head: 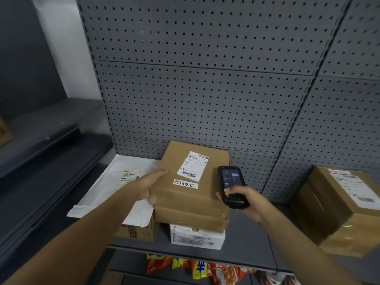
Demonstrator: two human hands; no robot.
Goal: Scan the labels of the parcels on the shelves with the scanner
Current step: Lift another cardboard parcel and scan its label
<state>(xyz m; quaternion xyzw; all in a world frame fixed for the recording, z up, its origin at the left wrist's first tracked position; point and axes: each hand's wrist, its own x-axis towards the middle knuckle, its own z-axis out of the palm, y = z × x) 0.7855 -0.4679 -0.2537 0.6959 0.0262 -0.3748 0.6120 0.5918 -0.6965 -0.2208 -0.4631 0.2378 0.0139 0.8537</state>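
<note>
A person's left hand (147, 187) grips the top brown parcel (193, 182) on the shelf (246, 239), its label (193, 166) facing up. The right hand (244, 200), fingers wrapped around the scanner (232, 187), holds it just beside the label, probably mid-scan. Next: aim at the barcode.

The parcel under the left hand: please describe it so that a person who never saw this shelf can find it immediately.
On the grey shelf before the pegboard wall, a stack of boxes stands in the middle. The parcel is the flat brown carton on top, with the left hand on its left edge. Only it carries a small white strip with handwritten characters below its barcode label.
</note>
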